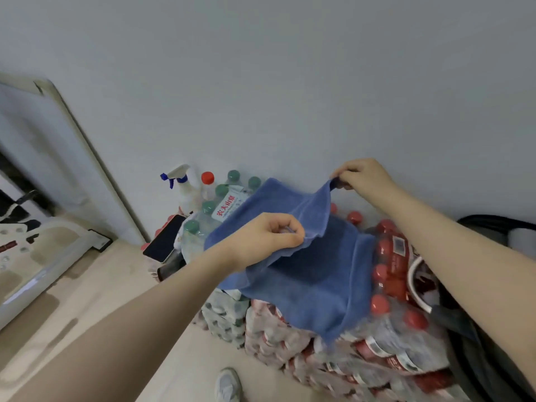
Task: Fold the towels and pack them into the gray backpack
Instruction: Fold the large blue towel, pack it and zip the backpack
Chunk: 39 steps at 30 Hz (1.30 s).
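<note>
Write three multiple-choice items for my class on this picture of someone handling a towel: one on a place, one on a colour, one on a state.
1. Where does the spray bottle stand?
A. By the wall, left of the towel
B. On the floor beside the shoe
C. In the right hand

2. What colour is the towel?
A. Red
B. Blue
C. White

3. How is the towel held?
A. It lies flat, untouched
B. One hand crumples it into a ball
C. Both hands pinch its upper edge, and it hangs over the packs of bottles

Answers:
1. A, since the spray bottle stands against the wall beside the green-capped bottles.
2. B, since the cloth is blue all over.
3. C, since the left hand and the right hand each pinch the edge, with the red-capped bottles below.
</note>
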Each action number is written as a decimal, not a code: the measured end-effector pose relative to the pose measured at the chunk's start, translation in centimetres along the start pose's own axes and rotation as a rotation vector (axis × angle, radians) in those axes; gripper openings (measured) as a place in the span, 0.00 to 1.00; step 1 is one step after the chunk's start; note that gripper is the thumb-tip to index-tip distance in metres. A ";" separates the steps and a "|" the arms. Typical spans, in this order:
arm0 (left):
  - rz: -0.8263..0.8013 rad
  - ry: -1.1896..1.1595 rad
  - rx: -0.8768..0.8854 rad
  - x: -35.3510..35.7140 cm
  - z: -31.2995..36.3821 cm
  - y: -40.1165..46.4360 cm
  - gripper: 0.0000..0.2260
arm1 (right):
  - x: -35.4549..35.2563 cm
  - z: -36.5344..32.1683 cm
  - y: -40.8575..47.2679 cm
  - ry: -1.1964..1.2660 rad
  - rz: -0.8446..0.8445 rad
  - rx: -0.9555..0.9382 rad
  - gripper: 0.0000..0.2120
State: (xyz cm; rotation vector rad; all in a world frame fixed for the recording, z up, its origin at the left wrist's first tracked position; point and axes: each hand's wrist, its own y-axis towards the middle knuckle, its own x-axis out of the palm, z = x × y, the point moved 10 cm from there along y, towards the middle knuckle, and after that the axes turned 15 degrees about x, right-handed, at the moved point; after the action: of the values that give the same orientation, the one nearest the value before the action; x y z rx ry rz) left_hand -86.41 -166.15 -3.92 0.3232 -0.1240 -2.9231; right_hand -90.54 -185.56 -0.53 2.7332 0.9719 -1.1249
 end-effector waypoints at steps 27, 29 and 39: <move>-0.264 0.567 0.181 6.7 -4.3 11.6 0.06 | 1.3 13.1 -3.2 -0.510 -0.091 0.269 0.12; -0.263 0.530 0.242 6.5 -3.9 12.4 0.06 | 1.7 13.7 -2.7 -0.538 -0.082 0.312 0.08; -0.371 0.322 0.262 9.2 -4.5 14.7 0.06 | -1.3 13.1 -4.5 0.277 -0.073 0.303 0.15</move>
State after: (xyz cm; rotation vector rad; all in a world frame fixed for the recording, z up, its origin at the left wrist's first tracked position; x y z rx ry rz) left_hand -91.49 -182.63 -8.68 0.9447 -0.4432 -3.1612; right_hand -101.97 -185.93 -8.45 3.1892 1.0111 -0.9933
